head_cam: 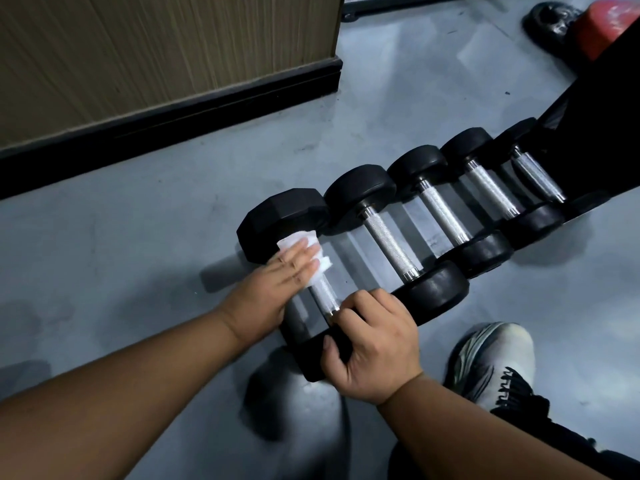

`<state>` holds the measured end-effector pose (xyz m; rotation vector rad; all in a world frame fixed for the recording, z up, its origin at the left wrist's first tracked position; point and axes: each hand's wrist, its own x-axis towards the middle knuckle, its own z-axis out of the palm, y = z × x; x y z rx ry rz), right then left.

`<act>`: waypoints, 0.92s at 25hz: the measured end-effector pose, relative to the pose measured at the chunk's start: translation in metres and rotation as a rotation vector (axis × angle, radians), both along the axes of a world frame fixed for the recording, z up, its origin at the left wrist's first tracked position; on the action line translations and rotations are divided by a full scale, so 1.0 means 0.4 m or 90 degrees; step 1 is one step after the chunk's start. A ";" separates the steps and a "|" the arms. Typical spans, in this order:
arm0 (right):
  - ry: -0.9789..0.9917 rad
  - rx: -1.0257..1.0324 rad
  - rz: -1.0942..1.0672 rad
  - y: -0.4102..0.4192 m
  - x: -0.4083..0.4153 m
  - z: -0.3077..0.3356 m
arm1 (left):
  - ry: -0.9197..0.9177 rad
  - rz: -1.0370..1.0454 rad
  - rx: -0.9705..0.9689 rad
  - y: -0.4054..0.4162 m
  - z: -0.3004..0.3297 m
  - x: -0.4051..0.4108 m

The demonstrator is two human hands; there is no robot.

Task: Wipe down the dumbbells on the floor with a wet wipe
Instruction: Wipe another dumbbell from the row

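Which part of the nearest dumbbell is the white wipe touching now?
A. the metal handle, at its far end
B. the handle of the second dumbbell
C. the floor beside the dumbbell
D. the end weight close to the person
A: the left hand presses the wipe on the handle where it meets the far end weight, while the right hand grips the near end weight.

A gym: dumbbells [398,233] rowed on grey floor [138,254].

Dumbbell ends [282,221]: matt black rubber
Handles [389,242]: shiny knurled metal
Wipe [298,239]: white textured cloth
Floor [138,265]: smooth grey, slightly glossy
Wall [156,46]: wood-grain panel
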<state>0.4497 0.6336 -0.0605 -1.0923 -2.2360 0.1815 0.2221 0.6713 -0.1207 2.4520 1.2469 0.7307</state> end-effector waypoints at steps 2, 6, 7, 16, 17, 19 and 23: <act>-0.001 -0.003 0.000 -0.002 -0.003 -0.001 | -0.016 -0.113 0.004 -0.071 -0.011 0.052; -0.003 0.003 -0.005 0.000 -0.003 -0.001 | -0.023 -0.155 0.028 -0.009 0.001 0.004; -0.004 0.005 -0.007 -0.001 -0.004 0.001 | -0.015 -0.081 0.012 0.017 0.005 -0.016; 0.003 0.024 -0.005 -0.003 -0.007 0.002 | 0.010 -0.183 0.036 -0.012 -0.009 0.009; 0.001 0.026 -0.007 -0.004 -0.008 0.004 | 0.012 -0.118 0.025 0.012 -0.005 -0.011; -0.002 0.028 -0.006 -0.007 -0.011 0.005 | 0.012 -0.025 0.023 0.019 -0.001 -0.022; 0.000 0.027 0.001 -0.007 -0.011 0.006 | -0.015 -0.156 0.050 -0.073 -0.018 0.058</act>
